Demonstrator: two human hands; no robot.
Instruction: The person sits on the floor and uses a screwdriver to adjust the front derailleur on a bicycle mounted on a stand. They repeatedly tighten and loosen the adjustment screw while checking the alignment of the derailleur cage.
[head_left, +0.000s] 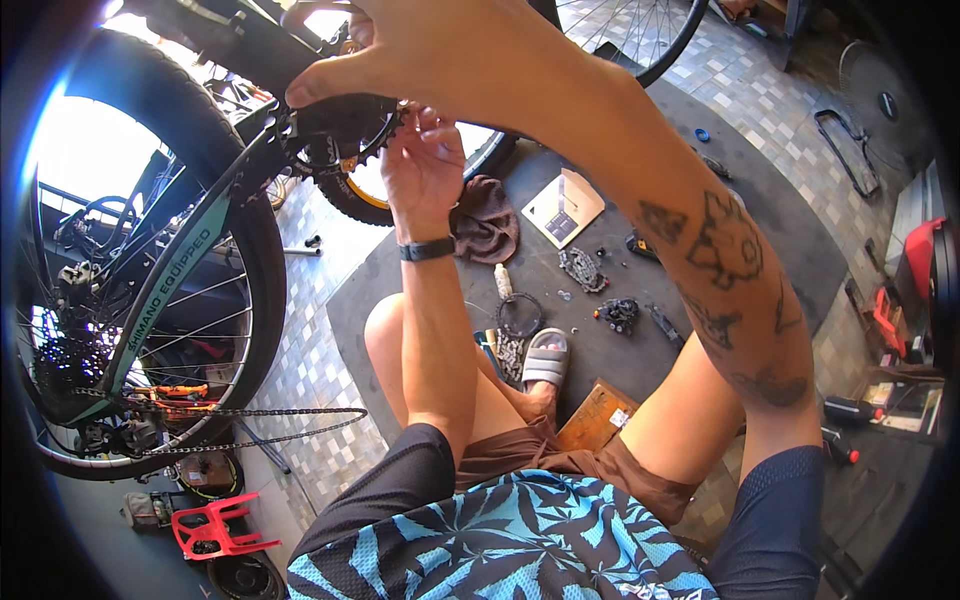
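A bicycle with a dark and green frame [180, 270] stands at the left. Its black toothed chainring [385, 135] sits high in the view. My left hand [425, 165], palm up with a black wristband below it, has its fingers curled at the chainring's right edge. Above it my right hand [375, 55] reaches over from the right, thumb and fingers bent round the dark crankset; its far fingers are partly cut off by the top edge. A loose chain [270, 415] trails from the rear derailleur [105, 437] near the rear wheel [265, 290].
On the dark mat [390, 290] lie a brown cloth [485, 220], an opened cardboard piece [563, 207], a small bottle [502, 281], a black ring [519, 315] and several bike parts [583, 270]. Red plastic chair [215, 527] at lower left; fan [885, 105] at far right.
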